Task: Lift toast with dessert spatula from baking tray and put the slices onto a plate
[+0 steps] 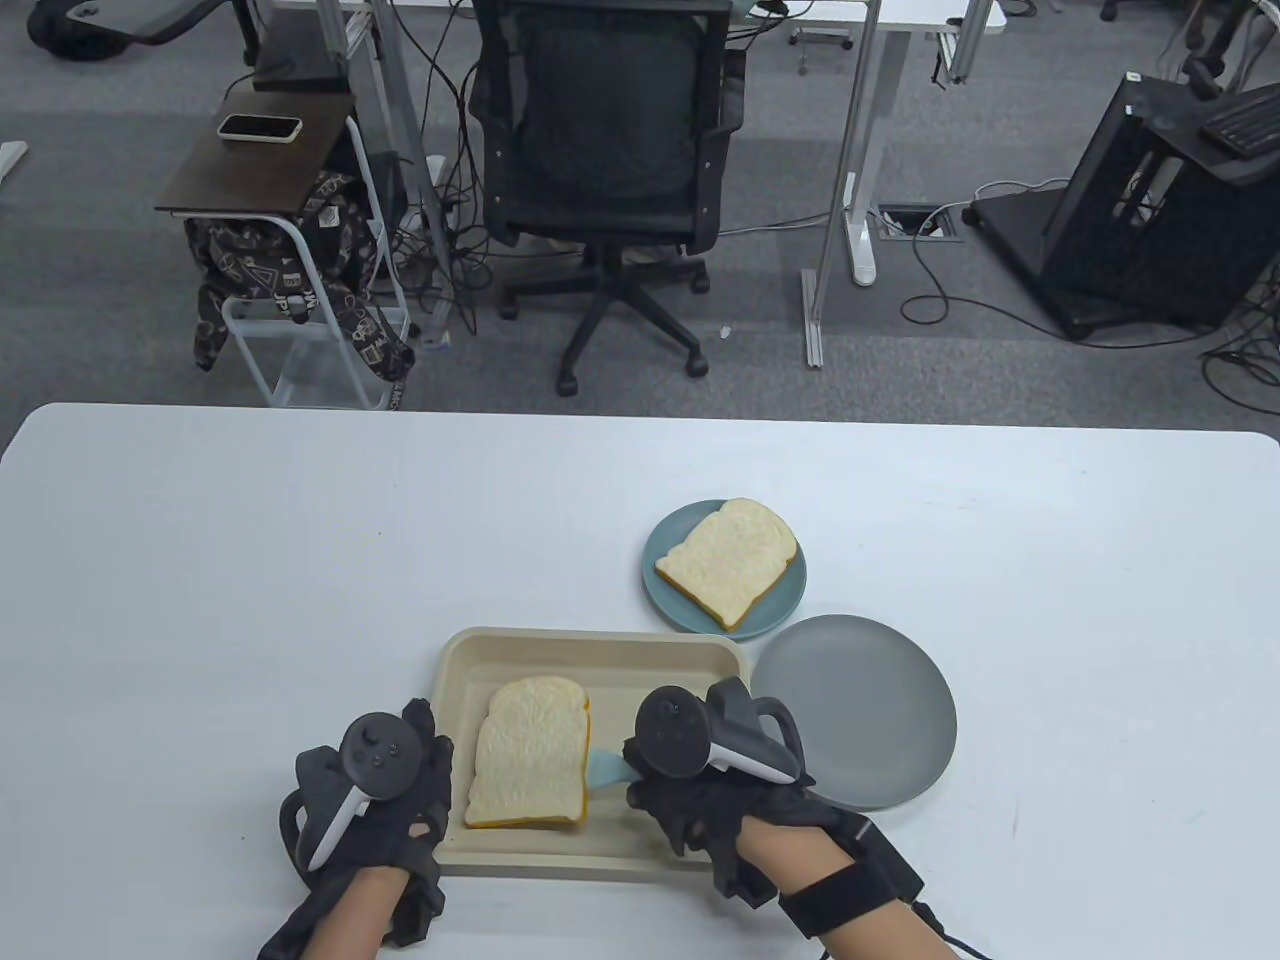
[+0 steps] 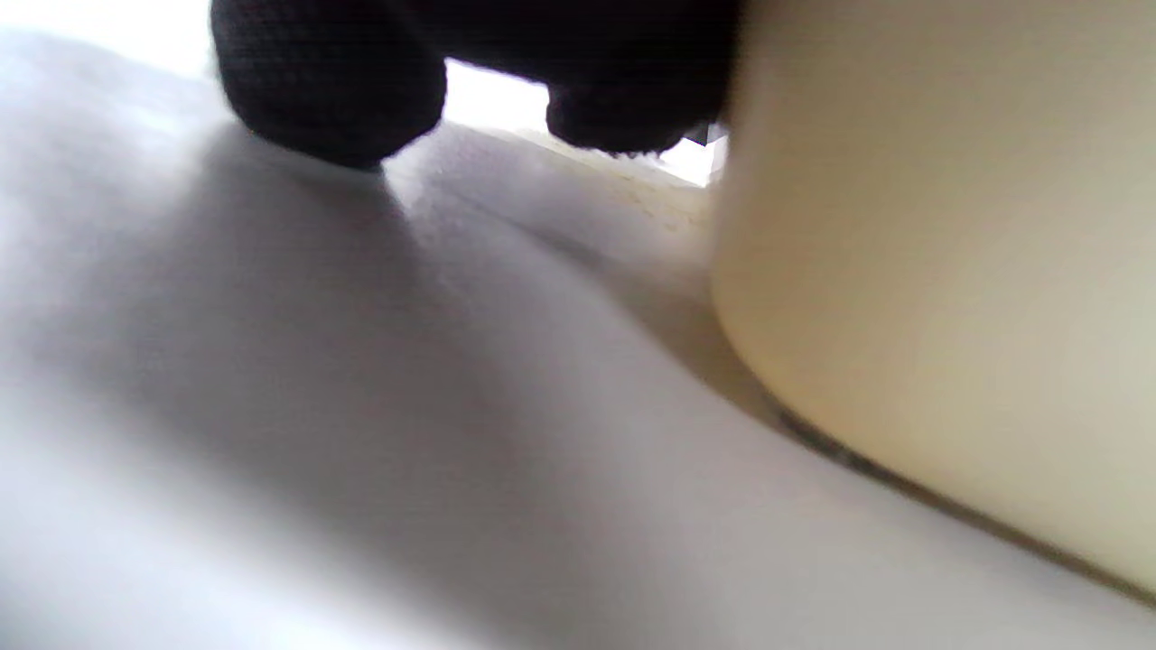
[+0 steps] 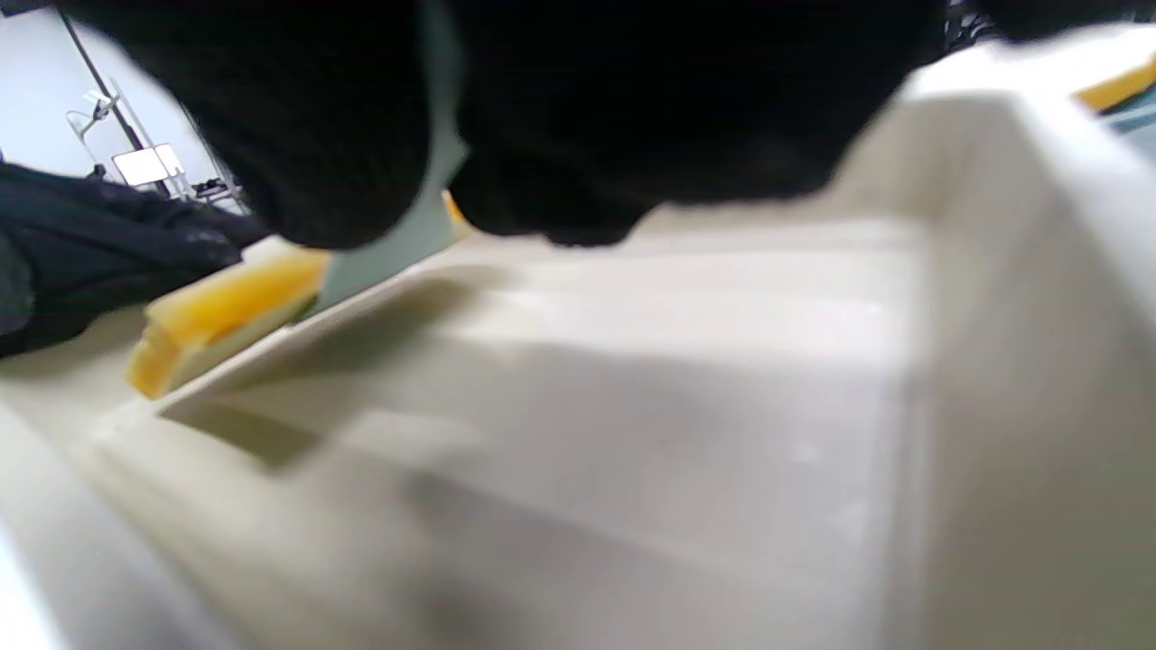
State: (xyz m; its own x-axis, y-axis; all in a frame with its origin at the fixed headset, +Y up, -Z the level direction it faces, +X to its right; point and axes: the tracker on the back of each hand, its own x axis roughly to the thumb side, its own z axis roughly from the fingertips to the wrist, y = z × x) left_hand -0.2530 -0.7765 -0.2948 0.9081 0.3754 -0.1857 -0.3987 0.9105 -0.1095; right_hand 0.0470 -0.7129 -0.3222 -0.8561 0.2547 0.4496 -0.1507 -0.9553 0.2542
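**Spatula at the edge of the tray slice**

Gloved and low at the near edge of the surface (image 1: 200,560), both hands are at the baking tray (image 1: 600,648). Left hand (image 1: 365,790) sits against the tray's left side, fingers reaching to the rim; the left wrist view shows fingertips (image 2: 334,90) down on the white surface right beside the cream tray wall, but whether they truly grip the tray, I cannot tell.

Right hand (image 1: 700,780) is over the tray's right half, fingers curled round the handle of a pale blue spatula (image 1: 608,768). Its blade pokes out to the left of that hand and meets the right edge of the toast slice (image 1: 530,755) lying flat in the tray between the two hands. From the right wrist view, the blade comes out from under the dark glove, right at the slice's orange crust.

Beyond the right hand, a second slice (image 1: 728,562) rests on a teal plate (image 1: 665,600), just past the tray's far right corner. To the right of the right hand, a grey plate (image 1: 860,720) lies touching the tray's right side and nearly touching the teal one.

Further back, off the surface: an office chair (image 1: 605,130) and a side table with a phone (image 1: 260,127).
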